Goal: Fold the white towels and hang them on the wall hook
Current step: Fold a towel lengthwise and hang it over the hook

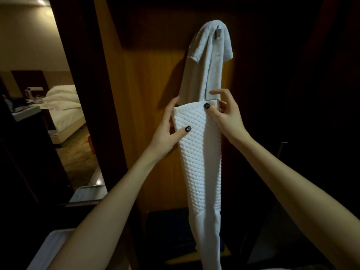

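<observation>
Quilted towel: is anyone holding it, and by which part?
Yes. The left hand grips the quilted towel at its top left corner; the right hand pinches its top right corner.

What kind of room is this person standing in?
Probably a hotel room: a bed with white linen shows at the left, the wall is wood-panelled, and a white towel hangs on a metal hook.

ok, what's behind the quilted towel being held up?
The wooden wall panel and the plain white towel hanging on the hook. The quilted towel covers that towel's lower end and the panel below.
</observation>
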A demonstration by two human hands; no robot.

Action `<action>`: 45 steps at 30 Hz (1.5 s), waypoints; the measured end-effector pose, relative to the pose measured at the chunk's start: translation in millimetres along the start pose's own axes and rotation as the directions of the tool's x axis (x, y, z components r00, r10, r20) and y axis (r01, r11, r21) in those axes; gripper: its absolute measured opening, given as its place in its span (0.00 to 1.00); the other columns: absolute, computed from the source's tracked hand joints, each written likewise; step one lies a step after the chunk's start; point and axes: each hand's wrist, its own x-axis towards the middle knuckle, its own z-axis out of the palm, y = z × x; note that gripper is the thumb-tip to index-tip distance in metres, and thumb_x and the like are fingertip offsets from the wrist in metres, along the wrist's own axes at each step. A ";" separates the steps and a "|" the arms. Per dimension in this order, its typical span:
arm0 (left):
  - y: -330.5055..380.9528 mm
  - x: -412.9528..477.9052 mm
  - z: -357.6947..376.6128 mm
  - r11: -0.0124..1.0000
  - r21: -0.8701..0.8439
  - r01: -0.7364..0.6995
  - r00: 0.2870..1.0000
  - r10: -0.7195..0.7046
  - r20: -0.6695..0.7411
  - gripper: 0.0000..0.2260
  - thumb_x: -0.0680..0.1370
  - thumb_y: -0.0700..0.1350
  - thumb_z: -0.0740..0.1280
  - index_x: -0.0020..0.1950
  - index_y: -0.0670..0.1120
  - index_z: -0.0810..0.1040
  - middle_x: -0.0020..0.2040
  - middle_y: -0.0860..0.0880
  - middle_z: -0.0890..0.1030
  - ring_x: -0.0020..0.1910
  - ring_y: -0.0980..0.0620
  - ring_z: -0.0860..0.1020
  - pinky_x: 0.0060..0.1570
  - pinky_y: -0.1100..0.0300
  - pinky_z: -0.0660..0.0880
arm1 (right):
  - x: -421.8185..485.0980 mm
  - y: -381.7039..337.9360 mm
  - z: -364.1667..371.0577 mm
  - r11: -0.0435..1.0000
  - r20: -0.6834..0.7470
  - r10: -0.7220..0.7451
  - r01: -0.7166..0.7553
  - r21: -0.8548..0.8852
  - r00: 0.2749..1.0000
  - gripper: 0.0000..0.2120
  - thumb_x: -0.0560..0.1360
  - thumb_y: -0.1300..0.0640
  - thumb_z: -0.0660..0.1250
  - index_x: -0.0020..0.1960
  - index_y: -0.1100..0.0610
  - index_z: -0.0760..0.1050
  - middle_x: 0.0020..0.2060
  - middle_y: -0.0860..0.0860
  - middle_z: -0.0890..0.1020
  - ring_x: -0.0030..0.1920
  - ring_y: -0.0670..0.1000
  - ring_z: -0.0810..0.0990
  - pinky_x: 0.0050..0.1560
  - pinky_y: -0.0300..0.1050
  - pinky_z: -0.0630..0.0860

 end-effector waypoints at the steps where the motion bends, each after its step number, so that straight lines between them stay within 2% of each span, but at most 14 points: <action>1: 1.7 2.5 4.7 0.998 0.057 -0.042 0.999 0.042 0.000 0.24 0.76 0.36 0.68 0.66 0.58 0.69 0.65 0.53 0.73 0.62 0.61 0.75 0.55 0.67 0.74 | 0.6 -0.4 -3.6 1.000 -0.010 0.010 -0.010 0.012 1.000 0.16 0.78 0.61 0.66 0.63 0.51 0.71 0.64 0.46 0.75 0.53 0.48 0.79 0.53 0.45 0.77; 5: 11.2 11.9 22.3 0.990 0.074 -0.123 0.985 0.131 -0.114 0.13 0.76 0.32 0.66 0.55 0.46 0.77 0.53 0.55 0.79 0.53 0.66 0.77 0.51 0.70 0.74 | -10.3 -5.1 -19.4 0.989 0.045 -0.008 0.001 0.147 0.999 0.27 0.80 0.60 0.64 0.71 0.38 0.61 0.69 0.62 0.70 0.59 0.60 0.78 0.58 0.55 0.77; 8: 15.3 22.7 20.6 0.990 0.044 -0.137 0.974 0.142 -0.178 0.12 0.76 0.30 0.65 0.54 0.44 0.77 0.52 0.52 0.79 0.51 0.64 0.77 0.50 0.68 0.73 | -32.6 4.2 -24.6 0.997 0.163 -0.051 0.041 0.067 0.985 0.25 0.78 0.62 0.66 0.68 0.39 0.68 0.67 0.38 0.74 0.68 0.44 0.72 0.68 0.47 0.71; 14: 22.2 45.1 12.5 0.977 0.124 -0.171 0.970 0.189 -0.155 0.10 0.76 0.32 0.65 0.54 0.43 0.77 0.52 0.52 0.78 0.53 0.61 0.76 0.56 0.65 0.72 | -43.3 10.0 -16.2 0.957 0.293 0.084 -0.159 0.243 0.952 0.22 0.74 0.63 0.71 0.61 0.42 0.76 0.58 0.30 0.78 0.64 0.33 0.72 0.57 0.26 0.69; 19: 31.4 55.7 7.2 0.974 0.185 -0.127 0.957 0.169 -0.234 0.11 0.77 0.32 0.64 0.56 0.43 0.75 0.55 0.49 0.78 0.53 0.59 0.76 0.56 0.62 0.73 | -44.6 14.2 3.2 0.938 0.183 0.057 -0.115 0.327 0.981 0.19 0.72 0.66 0.73 0.60 0.51 0.80 0.57 0.41 0.82 0.61 0.42 0.78 0.56 0.33 0.74; 21: 34.1 57.1 7.4 0.980 0.153 -0.128 0.962 0.160 -0.219 0.17 0.78 0.34 0.64 0.63 0.50 0.70 0.60 0.47 0.76 0.51 0.54 0.79 0.48 0.58 0.78 | -40.7 15.4 8.8 0.938 0.088 0.042 -0.069 0.338 0.995 0.15 0.73 0.67 0.71 0.56 0.53 0.81 0.55 0.44 0.83 0.60 0.46 0.80 0.54 0.35 0.76; 24: 31.4 53.0 1.3 0.997 0.032 -0.074 0.961 0.080 -0.265 0.24 0.78 0.38 0.66 0.67 0.57 0.60 0.53 0.45 0.79 0.40 0.53 0.83 0.35 0.60 0.79 | -26.7 13.3 12.1 0.940 0.072 -0.003 -0.022 0.340 0.997 0.17 0.74 0.71 0.68 0.54 0.52 0.82 0.52 0.41 0.84 0.59 0.43 0.80 0.55 0.34 0.75; 28: -6.8 13.4 0.7 0.999 0.019 0.044 0.926 -0.034 -0.377 0.17 0.76 0.37 0.68 0.58 0.52 0.65 0.53 0.44 0.78 0.49 0.50 0.80 0.47 0.56 0.77 | -6.9 7.3 9.4 0.938 0.059 0.037 -0.055 0.343 0.998 0.22 0.73 0.70 0.66 0.54 0.44 0.82 0.54 0.36 0.83 0.62 0.39 0.77 0.57 0.32 0.74; 30: -34.1 -16.7 9.4 0.995 0.056 0.082 0.912 -0.052 -0.407 0.12 0.75 0.38 0.70 0.50 0.52 0.69 0.46 0.54 0.78 0.45 0.59 0.76 0.47 0.65 0.72 | 2.5 5.4 3.1 0.920 0.085 0.053 -0.082 0.384 0.995 0.23 0.73 0.70 0.66 0.55 0.43 0.82 0.54 0.36 0.82 0.62 0.38 0.76 0.55 0.32 0.74; 33: -53.9 -47.6 25.2 0.994 0.070 0.083 0.952 -0.059 -0.300 0.03 0.76 0.51 0.67 0.43 0.56 0.75 0.38 0.63 0.78 0.39 0.67 0.74 0.41 0.72 0.69 | 13.8 4.8 -9.6 0.917 0.153 0.068 -0.122 0.379 0.986 0.23 0.74 0.70 0.66 0.55 0.43 0.82 0.57 0.39 0.82 0.63 0.39 0.76 0.55 0.32 0.74; 36: -58.8 -54.5 31.9 0.983 -0.083 0.165 0.931 -0.183 -0.317 0.06 0.76 0.59 0.64 0.52 0.65 0.75 0.52 0.56 0.81 0.51 0.57 0.78 0.51 0.60 0.75 | 18.5 5.9 -23.5 0.916 0.214 0.093 -0.168 0.365 0.972 0.22 0.73 0.70 0.66 0.56 0.45 0.82 0.57 0.40 0.82 0.62 0.41 0.77 0.54 0.33 0.75; 38: -57.4 -54.5 33.5 0.959 -0.196 0.206 0.935 -0.252 -0.248 0.11 0.74 0.57 0.67 0.56 0.61 0.76 0.57 0.50 0.81 0.56 0.52 0.79 0.53 0.57 0.76 | 19.8 7.4 -32.8 0.914 0.238 0.113 -0.195 0.355 0.965 0.21 0.73 0.69 0.67 0.57 0.45 0.82 0.58 0.41 0.82 0.63 0.42 0.77 0.56 0.35 0.76; 41: -44.6 -48.0 39.2 0.968 -0.192 0.163 0.975 -0.188 -0.122 0.02 0.75 0.48 0.68 0.45 0.56 0.80 0.46 0.55 0.82 0.48 0.58 0.80 0.47 0.66 0.75 | 20.8 8.9 -45.5 0.907 0.246 0.148 -0.231 0.352 0.958 0.21 0.73 0.68 0.67 0.55 0.44 0.83 0.59 0.43 0.82 0.62 0.46 0.78 0.58 0.41 0.77; 45: -24.9 -34.9 50.9 0.977 -0.198 0.080 0.990 -0.100 -0.094 0.03 0.74 0.45 0.70 0.46 0.52 0.79 0.45 0.55 0.81 0.48 0.57 0.78 0.48 0.63 0.75 | 21.8 7.1 -60.9 0.861 0.232 0.231 -0.310 0.403 0.945 0.20 0.72 0.68 0.68 0.52 0.44 0.84 0.55 0.42 0.84 0.56 0.45 0.82 0.49 0.37 0.79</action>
